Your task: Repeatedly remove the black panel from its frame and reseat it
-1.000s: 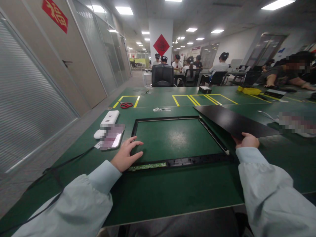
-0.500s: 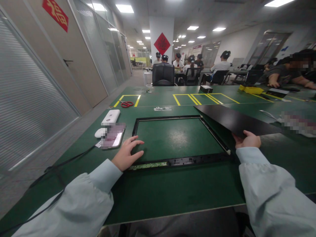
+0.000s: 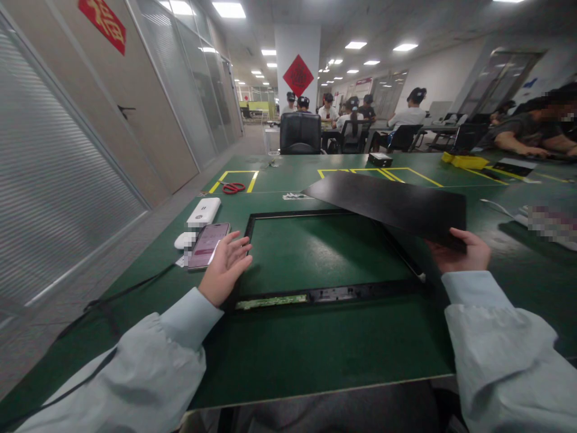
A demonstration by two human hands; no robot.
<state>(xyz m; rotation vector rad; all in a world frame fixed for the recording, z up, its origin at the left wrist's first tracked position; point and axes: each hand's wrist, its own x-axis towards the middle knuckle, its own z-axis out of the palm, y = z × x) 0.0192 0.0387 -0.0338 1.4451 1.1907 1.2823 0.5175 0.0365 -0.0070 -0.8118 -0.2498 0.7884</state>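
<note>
A thin black panel [image 3: 392,201] is held up, tilted, over the back right part of a black rectangular frame [image 3: 360,292]. My right hand [image 3: 464,251] grips the panel's near right edge, thumb on top and the other fingers hidden beneath. My left hand [image 3: 226,264] is raised beside the frame's left side, empty, with its fingers apart. The frame lies flat on the green table [image 3: 324,355], and a green circuit strip [image 3: 273,302] sits in the left part of its near bar. The panel hides the frame's back right corner.
Left of the frame are a phone [image 3: 207,245], a white box-shaped device [image 3: 204,211] and a black strap. Red scissors [image 3: 233,188] lie behind them. Farther back are a small black box [image 3: 380,159] and a yellow object [image 3: 465,160]. A person leans over the table at right.
The panel has moved left and is now over the frame, lifted higher in my right hand. My left hand has risen and turned, moving slightly left from the frame's edge.
</note>
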